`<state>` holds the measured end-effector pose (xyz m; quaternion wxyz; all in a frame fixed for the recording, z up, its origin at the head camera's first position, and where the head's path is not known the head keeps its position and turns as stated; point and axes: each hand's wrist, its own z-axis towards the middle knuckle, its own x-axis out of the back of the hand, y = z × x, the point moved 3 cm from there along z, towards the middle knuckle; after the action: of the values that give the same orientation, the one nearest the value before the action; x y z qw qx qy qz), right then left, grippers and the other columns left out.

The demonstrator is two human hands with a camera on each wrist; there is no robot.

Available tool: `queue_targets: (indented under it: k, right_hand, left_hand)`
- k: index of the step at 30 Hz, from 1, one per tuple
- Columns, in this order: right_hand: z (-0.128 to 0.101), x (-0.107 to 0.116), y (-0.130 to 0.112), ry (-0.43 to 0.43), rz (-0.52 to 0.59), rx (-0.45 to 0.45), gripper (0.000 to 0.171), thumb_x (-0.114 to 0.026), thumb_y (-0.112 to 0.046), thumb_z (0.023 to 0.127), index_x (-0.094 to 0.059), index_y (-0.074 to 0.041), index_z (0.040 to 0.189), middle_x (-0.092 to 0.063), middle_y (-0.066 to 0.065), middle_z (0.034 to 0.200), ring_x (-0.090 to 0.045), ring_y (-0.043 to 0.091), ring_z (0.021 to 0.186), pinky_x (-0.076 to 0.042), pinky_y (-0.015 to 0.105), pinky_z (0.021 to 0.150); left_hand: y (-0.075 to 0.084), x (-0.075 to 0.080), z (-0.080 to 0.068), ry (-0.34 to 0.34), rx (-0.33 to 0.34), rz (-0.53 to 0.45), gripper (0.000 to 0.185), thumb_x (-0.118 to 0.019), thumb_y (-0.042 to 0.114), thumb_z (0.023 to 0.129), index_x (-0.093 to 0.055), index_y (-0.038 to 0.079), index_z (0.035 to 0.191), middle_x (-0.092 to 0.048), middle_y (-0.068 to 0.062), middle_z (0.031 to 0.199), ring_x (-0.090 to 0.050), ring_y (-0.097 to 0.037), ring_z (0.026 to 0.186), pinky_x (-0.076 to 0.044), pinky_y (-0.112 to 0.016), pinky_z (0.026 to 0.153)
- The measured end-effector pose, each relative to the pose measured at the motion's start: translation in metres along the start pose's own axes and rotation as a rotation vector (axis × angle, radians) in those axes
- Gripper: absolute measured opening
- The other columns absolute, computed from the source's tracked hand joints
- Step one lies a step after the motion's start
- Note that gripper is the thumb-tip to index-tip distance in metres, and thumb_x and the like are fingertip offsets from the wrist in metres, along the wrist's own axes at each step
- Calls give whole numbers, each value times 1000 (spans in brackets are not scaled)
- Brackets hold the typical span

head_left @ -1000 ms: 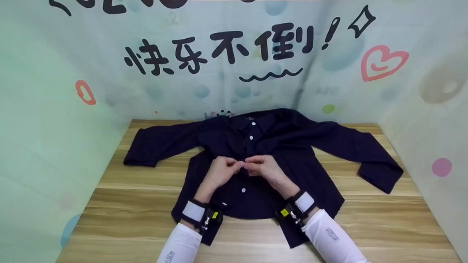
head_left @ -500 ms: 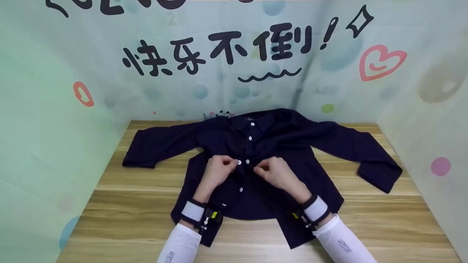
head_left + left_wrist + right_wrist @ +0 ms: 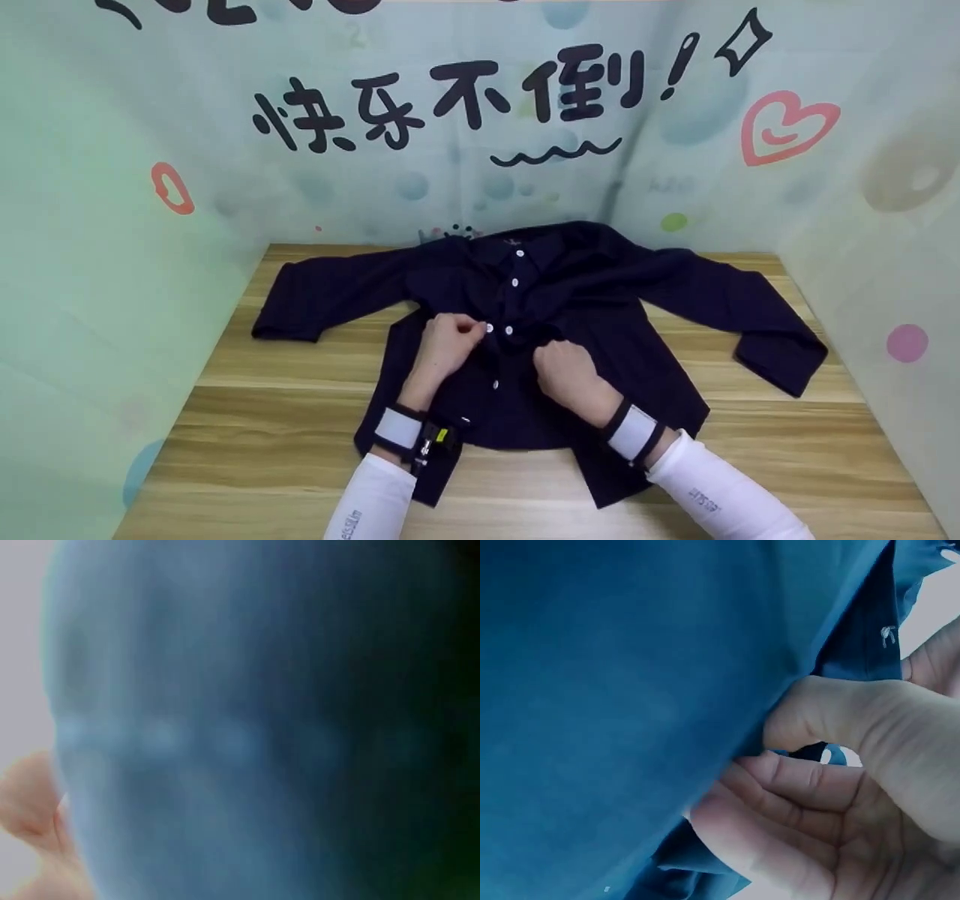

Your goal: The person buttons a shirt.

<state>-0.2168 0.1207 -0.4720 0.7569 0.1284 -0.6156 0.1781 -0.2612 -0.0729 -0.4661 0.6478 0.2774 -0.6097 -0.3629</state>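
A dark blue shirt (image 3: 600, 300) lies spread out on the wooden table (image 3: 247, 420) — sleeves out to both sides. The left hand (image 3: 448, 346) pinches the shirt's front edge by a white button (image 3: 489, 328). The right hand (image 3: 568, 371) grips the other front edge — fingers curled round the cloth.

The left wrist view is being filled by blurred dark shirt (image 3: 262, 727) fabric. The right hand (image 3: 566, 371) fingertips are being hidden beneath the placket, and the wall lettering (image 3: 247, 11) is being cut off at the top edge.
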Motion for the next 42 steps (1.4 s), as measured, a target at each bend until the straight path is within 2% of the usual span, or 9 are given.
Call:
queue_targets:
  k: [6, 12, 15, 18, 22, 27, 32, 37, 42]
  right_hand:
    - [-5, 20, 34, -72, 64, -78, 23, -67, 3, 73, -53, -3, 56, -59, 19, 60, -62, 38, 53, -52, 50, 46]
    - [-15, 47, 94, 54, 43, -131, 15, -63, 7, 69, -54, 1, 59, -57, 23, 59, -60, 44, 54, -49, 55, 46]
    - [-19, 45, 121, 53, 31, -152, 8, -62, 8, 72, -56, 7, 66, -58, 28, 63, -60, 48, 56, -50, 58, 47]
    - [-22, 39, 132, 6, 15, -145, 7, -62, 8, 73, -57, 7, 68, -60, 30, 66, -62, 50, 60, -51, 58, 49]
    - [-21, 46, 121, -36, 42, -108, 21, -71, 3, 73, -53, 0, 61, -59, 24, 64, -63, 48, 63, -53, 56, 54]
    - [-6, 57, 86, -48, 120, 18, 36, -87, -13, 71, -54, -8, 58, -58, 10, 60, -64, 38, 63, -53, 53, 62]
    - [7, 34, 51, -39, 35, 150, 30, -89, -22, 74, -65, -4, 69, -65, 15, 69, -65, 37, 63, -54, 51, 58]
    - [12, 7, 35, 64, -64, 223, 24, -88, -9, 71, -66, 0, 67, -63, 16, 65, -63, 34, 56, -53, 47, 50]
    - [11, 4, 31, 174, -57, 205, 23, -84, 1, 69, -62, -1, 62, -60, 16, 61, -61, 35, 51, -50, 47, 44]
  left_hand:
    - [-5, 7, 2, 27, 13, 5, 17, -72, 22, 91, -81, 8, 90, -77, -5, 90, -70, -25, 83, -55, -41, 79]
    - [-9, 10, 5, 41, 16, -5, 18, -71, 23, 91, -81, 8, 89, -77, -6, 91, -70, -25, 82, -54, -41, 79]
    - [-11, 10, 5, 40, 21, 0, 18, -71, 23, 91, -81, 9, 89, -77, -5, 90, -70, -25, 82, -55, -41, 79]
    - [-11, 9, 4, 39, 26, 10, 18, -71, 23, 91, -81, 8, 88, -76, -4, 85, -70, -25, 81, -54, -41, 78]
    - [-9, 9, 4, 36, 25, 21, 18, -71, 23, 91, -81, 7, 88, -75, -4, 82, -69, -26, 80, -54, -41, 77]
    - [-8, 9, 4, 26, 13, 13, 18, -72, 22, 92, -81, 7, 89, -75, -4, 82, -69, -25, 79, -54, -40, 76]
    - [-9, 7, 3, 25, 17, 10, 18, -72, 22, 91, -81, 7, 87, -74, -3, 80, -68, -24, 77, -54, -38, 75]
    - [-10, 7, 1, 18, 19, 9, 18, -72, 23, 91, -81, 7, 89, -76, -4, 84, -69, -25, 80, -54, -40, 77]
    - [-10, 10, 2, 30, 24, 13, 18, -73, 23, 91, -81, 8, 89, -76, -5, 87, -70, -26, 82, -54, -41, 79]
